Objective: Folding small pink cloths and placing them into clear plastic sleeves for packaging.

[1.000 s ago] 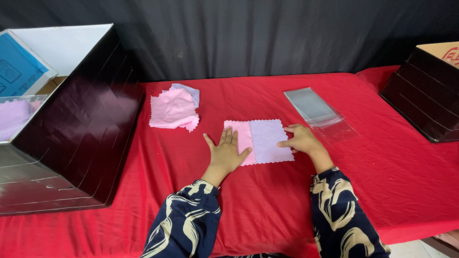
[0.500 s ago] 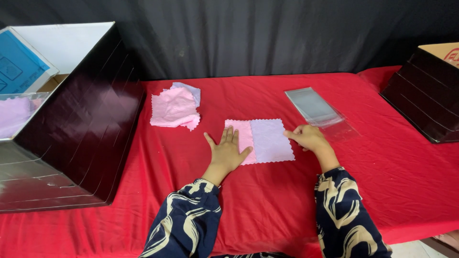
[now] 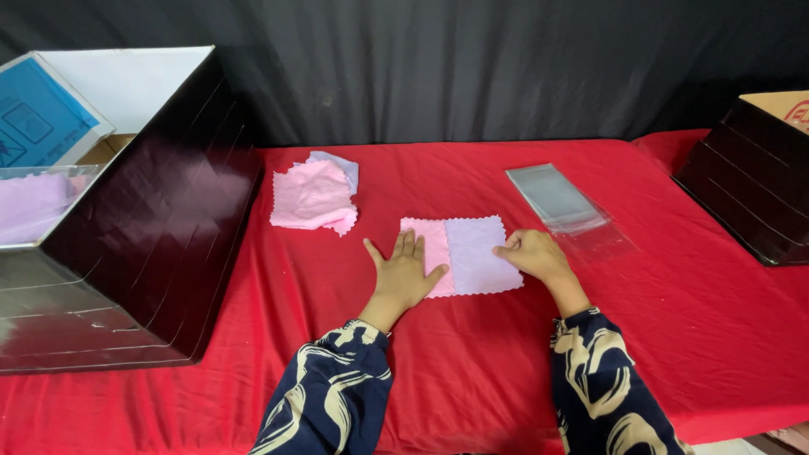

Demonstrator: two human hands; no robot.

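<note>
Red-covered table [image 3: 506,371] under a black curtain backdrop. At centre, two small scallop-edged cloths side by side: a pink cloth [image 3: 430,244] on the left, a lavender cloth [image 3: 479,257] on the right, its inner edge overlapping or touching the pink one; cannot tell which.

Left hand [image 3: 403,274] flat, palm down, fingers spread open and straight, resting on the lower left part of the pink cloth, thumb reaching toward the seam between the two cloths. Gripping nothing, only pressing.

Right hand [image 3: 533,254] at the right edge of the lavender cloth, fingers curled loosely inward, fingertips touching the cloth's border; whether pinching the edge or merely lying on it, cannot tell. Both forearms in dark blue sleeves with a cream swirl pattern.

Just beside the right hand, toward the far right, a stack of clear plastic sleeves [image 3: 563,202] lying flat and slanted. Farther back on the left, a loose pile of pink cloths [image 3: 312,195] with a lavender one peeking out on top.

At the left edge, a large dark box [image 3: 152,244], open, with a blue sheet and pale pink cloth inside. At the far right, another dark box [image 3: 746,190], well apart from the hands.
</note>
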